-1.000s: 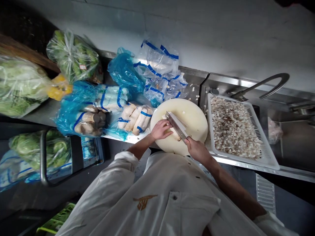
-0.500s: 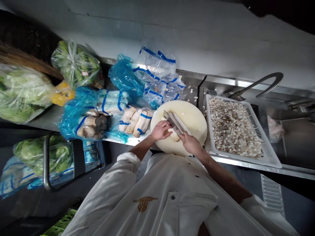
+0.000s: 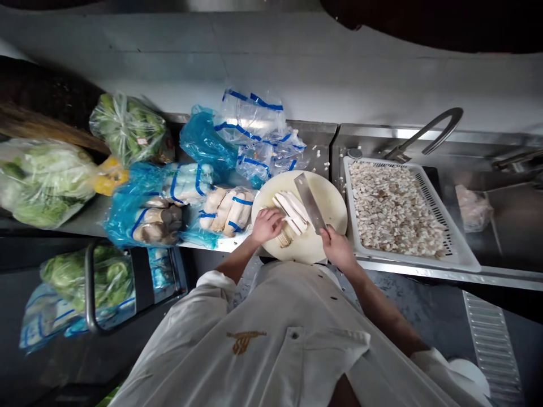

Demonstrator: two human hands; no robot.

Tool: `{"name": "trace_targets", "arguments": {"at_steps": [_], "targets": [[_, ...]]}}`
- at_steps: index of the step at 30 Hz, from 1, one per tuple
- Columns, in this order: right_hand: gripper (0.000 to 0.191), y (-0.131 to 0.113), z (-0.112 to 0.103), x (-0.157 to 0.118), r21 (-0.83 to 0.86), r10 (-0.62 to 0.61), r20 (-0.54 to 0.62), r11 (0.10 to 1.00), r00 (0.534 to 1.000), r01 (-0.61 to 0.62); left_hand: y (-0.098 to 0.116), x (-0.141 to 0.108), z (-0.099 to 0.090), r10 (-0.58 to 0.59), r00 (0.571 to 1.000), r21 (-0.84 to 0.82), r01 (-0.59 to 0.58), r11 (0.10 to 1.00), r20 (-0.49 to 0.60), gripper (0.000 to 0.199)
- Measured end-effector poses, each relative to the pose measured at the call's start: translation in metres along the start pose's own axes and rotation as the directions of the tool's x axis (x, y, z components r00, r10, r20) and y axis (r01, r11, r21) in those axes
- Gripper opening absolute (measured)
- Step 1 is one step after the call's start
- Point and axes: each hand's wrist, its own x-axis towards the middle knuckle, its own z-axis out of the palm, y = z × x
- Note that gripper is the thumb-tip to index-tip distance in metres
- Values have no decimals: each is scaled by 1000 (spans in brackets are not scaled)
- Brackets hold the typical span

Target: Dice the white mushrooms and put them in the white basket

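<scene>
On a round, pale cutting board (image 3: 326, 243) lie long white mushroom strips (image 3: 292, 208), likely cut from a king oyster mushroom. My left hand (image 3: 268, 225) is at the board's left side, fingers curled and pressed onto the near end of the strips. Some brownish mushroom slices (image 3: 285, 236) lie just below its fingertips. In my right hand (image 3: 337, 247) is the handle of a cleaver (image 3: 310, 204). Its blade stands to the right of the strips, apart from them, pointing away from me.
Right of the board, a white perforated tray (image 3: 465, 254) holds chopped mushroom, beside a sink with a curved faucet (image 3: 443, 127). Packed whole mushrooms (image 3: 227, 210) and blue plastic bags (image 3: 207, 141) lie to the left. Bagged green vegetables (image 3: 46, 183) sit farther left.
The cleaver has moved right, off the mushroom, and the strips now show spread on the board. My left hand has drawn slightly away from the blade. The head view has shifted.
</scene>
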Motion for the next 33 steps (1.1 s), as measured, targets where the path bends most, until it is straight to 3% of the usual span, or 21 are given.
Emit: {"name": "trace_targets", "arguments": {"at_steps": [3, 6, 9, 12, 13, 15, 17, 18, 20, 22, 24, 27, 29, 31, 33], "targets": [[34, 27, -1, 3, 17, 33, -13, 999, 999, -33, 8, 21, -4, 146, 981, -31, -143, 989, 131, 52], [34, 44, 2, 5, -32, 62, 19, 998, 998, -62, 8, 29, -6, 198, 951, -62, -188, 980, 237, 55], [37, 50, 5, 1, -118, 83, 62, 990, 995, -76, 9, 7, -6, 74, 971, -51, -64, 997, 229, 50], [42, 46, 13, -10, -179, 63, 138, 983, 988, -38, 22, -27, 3, -200, 977, -34, 203, 979, 70, 54], [42, 44, 17, -15, -178, 42, 173, 984, 984, -10, 30, -35, 9, -340, 940, -47, 339, 940, -15, 56], [40, 40, 24, -22, -127, -17, 245, 991, 969, 49, 49, -41, 25, -607, 784, -113, 597, 794, -131, 62], [35, 41, 29, -25, -26, -90, 292, 994, 952, 102, 68, -31, 44, -757, 641, -147, 742, 654, -128, 67], [33, 43, 30, -24, 23, -124, 300, 992, 946, 123, 76, -21, 52, -792, 601, -130, 781, 611, -108, 72], [30, 51, 31, -18, 77, -151, 285, 988, 947, 134, 87, 3, 65, -820, 566, -50, 820, 571, -78, 88], [28, 62, 28, -7, 72, -116, 245, 992, 963, 101, 89, 27, 70, -817, 576, 33, 817, 575, -38, 105], [28, 71, 23, 5, 50, -76, 207, 996, 975, 67, 82, 44, 64, -777, 627, 76, 773, 630, 62, 114], [28, 81, 10, 22, 16, -54, 171, 999, 984, 52, 58, 58, 38, -629, 723, 87, 634, 768, 285, 117], [29, 85, 1, 31, -22, -32, 158, 999, 987, 36, 40, 60, 15, -478, 763, 72, 500, 863, 435, 117], [32, 86, -8, 37, -66, -9, 158, 998, 987, 20, 29, 59, -4, -363, 767, 66, 389, 919, 529, 118], [34, 85, -12, 41, -101, 6, 160, 995, 987, 10, 33, 58, -9, -411, 747, 131, 406, 904, 523, 120]]}}
